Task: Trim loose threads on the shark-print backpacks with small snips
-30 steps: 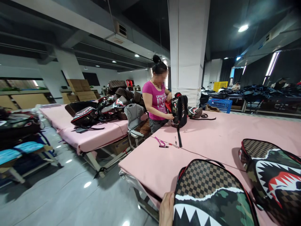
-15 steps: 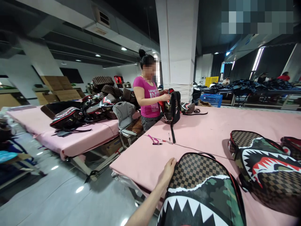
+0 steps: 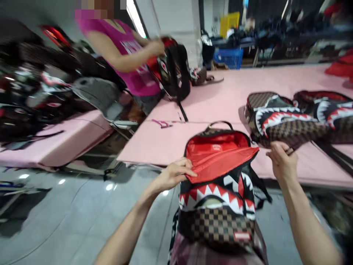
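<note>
A backpack (image 3: 220, 221) with a shark-mouth print and brown checks is in front of me, upright against my body at the table edge. Its top gapes, showing red lining (image 3: 223, 162), and a black handle loop stands up at the back. My left hand (image 3: 179, 172) is closed on the left rim of the opening, thumb over the red lining. To the right of the bag and apart from it, my right hand (image 3: 283, 160) is raised with its fingers curled together. Whether anything is in those fingers is hidden. Just beyond it lies another shark-print backpack (image 3: 292, 127).
A pink-covered table (image 3: 215, 105) spreads ahead, bearing further backpacks (image 3: 331, 114) and purple-handled snips (image 3: 161, 124). Across the corner a co-worker in a magenta shirt (image 3: 121, 48) handles a dark backpack (image 3: 176, 70). At left are a grey chair (image 3: 96, 95) and piled bags.
The near backpack, closed and lying on the table before, now stands upright and open against me. My left hand has moved to its rim, and my right hand has come into view.
</note>
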`<state>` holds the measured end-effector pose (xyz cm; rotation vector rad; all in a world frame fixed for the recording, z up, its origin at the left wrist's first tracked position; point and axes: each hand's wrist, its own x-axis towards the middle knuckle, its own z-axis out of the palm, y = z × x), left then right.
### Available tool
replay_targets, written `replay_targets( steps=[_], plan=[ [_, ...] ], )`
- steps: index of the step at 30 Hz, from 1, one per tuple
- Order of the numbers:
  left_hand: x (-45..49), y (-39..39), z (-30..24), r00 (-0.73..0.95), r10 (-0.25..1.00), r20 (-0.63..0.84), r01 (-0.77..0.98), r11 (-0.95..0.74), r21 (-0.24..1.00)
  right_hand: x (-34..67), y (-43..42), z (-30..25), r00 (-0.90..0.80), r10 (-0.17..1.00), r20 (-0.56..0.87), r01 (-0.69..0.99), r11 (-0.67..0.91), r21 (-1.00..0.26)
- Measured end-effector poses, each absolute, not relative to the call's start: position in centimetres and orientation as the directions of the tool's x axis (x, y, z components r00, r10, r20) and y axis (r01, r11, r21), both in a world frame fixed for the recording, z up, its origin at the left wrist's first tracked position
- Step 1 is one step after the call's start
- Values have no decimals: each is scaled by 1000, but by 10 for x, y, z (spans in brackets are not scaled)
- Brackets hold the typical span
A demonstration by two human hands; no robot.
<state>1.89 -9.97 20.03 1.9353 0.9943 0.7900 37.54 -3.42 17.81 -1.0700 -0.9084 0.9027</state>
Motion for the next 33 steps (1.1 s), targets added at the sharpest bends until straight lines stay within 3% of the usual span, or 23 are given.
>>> replay_targets(
  steps=[4,6,14,20,24,29,33],
  plan=[
    [17,-147,180,588,789,179,412,-482,773,358,-75,180,-101,991,83,153,98,-983],
    [16,-158,168,579,793,191,443,-502,743,360,-98,174,-199,980,29,252,79,-964],
    [1,-169,143,479,848,227,590,-502,632,362,-159,130,-138,986,-93,213,-62,-975],
    [-16,-134,211,637,770,-37,515,-390,763,350,-189,116,-191,953,-233,132,-211,-969],
    [27,-65,221,531,843,-83,644,-338,686,331,-211,109,-233,934,-271,139,-244,-960],
    [111,-11,158,651,676,-345,686,-331,647,327,-230,99,-207,939,-275,211,-232,-950],
    [129,-25,131,743,503,-442,654,-404,640,370,-215,127,-364,891,-271,305,-161,-939]
  ],
)
